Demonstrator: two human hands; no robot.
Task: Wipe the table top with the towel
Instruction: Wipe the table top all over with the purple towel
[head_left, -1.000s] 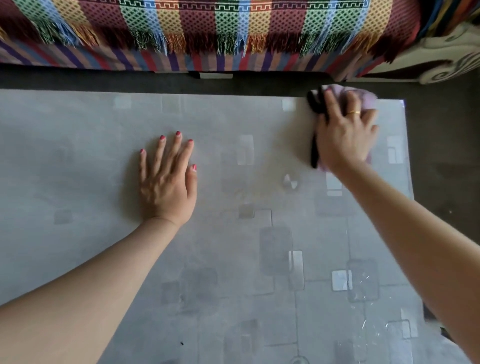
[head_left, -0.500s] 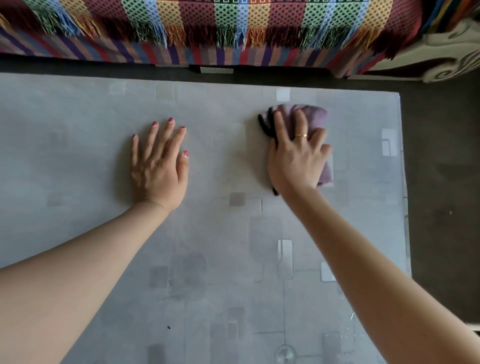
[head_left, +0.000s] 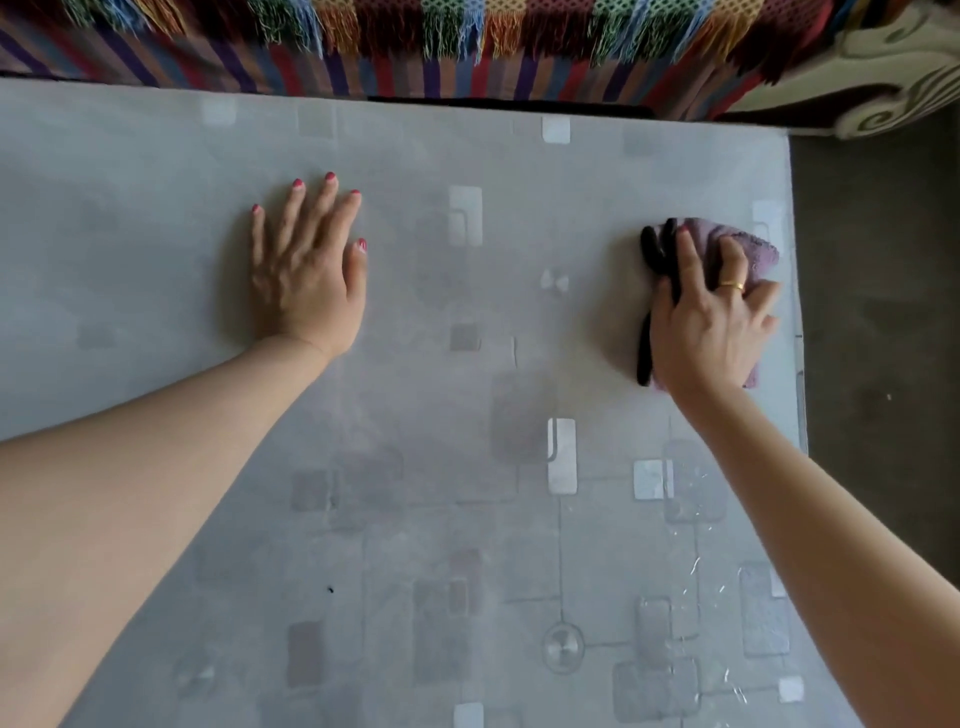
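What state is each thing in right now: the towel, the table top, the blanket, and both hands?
towel: bunched, flat on the table near its right edge, under the right hand
table top: bare grey patterned surface, scratch marks toward the near right
left hand: fingers straight, palm flat on the table
right hand: pressing on the towel, fingers curled over it
fringed blanket: hanging beyond the far edge

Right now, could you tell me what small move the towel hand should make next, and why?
Probably sweep the towel left and toward you. The right hand has it beside the table's right edge, and white flecks remain nearer you.
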